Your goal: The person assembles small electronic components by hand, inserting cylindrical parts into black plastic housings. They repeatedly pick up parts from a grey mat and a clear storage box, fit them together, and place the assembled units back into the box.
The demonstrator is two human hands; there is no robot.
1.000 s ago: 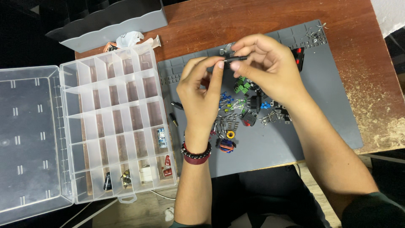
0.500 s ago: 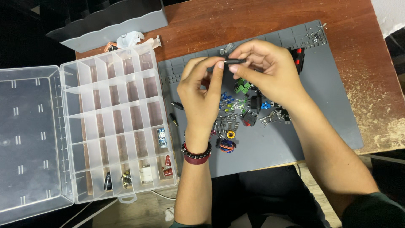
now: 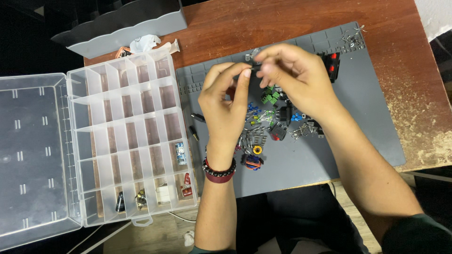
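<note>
My left hand (image 3: 225, 102) and my right hand (image 3: 294, 77) meet above a grey work mat (image 3: 358, 108), fingertips pinched together on one small dark part (image 3: 254, 68) held between them. Below the hands a pile of small electronic parts (image 3: 270, 120) lies on the mat: green terminal blocks, blue pieces, metal bits, a yellow ring and a coil. A beaded bracelet (image 3: 219, 170) circles my left wrist. What the pinched part is exactly I cannot make out.
A clear plastic compartment box (image 3: 127, 136) stands open at the left, lid (image 3: 30, 155) flat, with a few parts in its near cells. A grey tray (image 3: 122, 26) lies at the back left. A black-and-red part (image 3: 332, 66) and loose metal bits (image 3: 352, 38) sit on the mat's far side.
Both hands stay pinched on the small part. They have shifted slightly, with the fingers reworking their hold; nothing on the mat or in the box has moved.
</note>
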